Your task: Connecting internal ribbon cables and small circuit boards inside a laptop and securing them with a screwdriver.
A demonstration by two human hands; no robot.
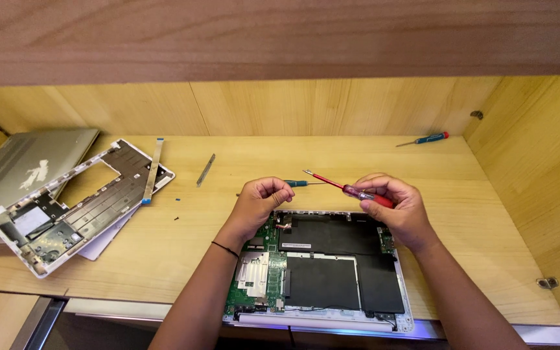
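Observation:
An opened laptop (332, 279) lies on the wooden desk near its front edge, its black battery and green circuit board exposed. My right hand (396, 204) holds a red-handled screwdriver (348, 189) above the laptop's back edge, shaft pointing up and left. My left hand (259, 202) hovers over the laptop's upper left corner with fingers curled closed; I cannot tell whether something small is pinched in them. A blue-handled screwdriver (299, 183) lies on the desk just behind my left hand.
A removed laptop cover (66, 214) lies upside down at the left, over a white sheet and beside a grey laptop lid (21, 168). A flat ribbon strip (153, 168), a metal bar (205, 170) and another blue-and-red screwdriver (430, 138) lie on the desk. Wooden walls enclose the desk.

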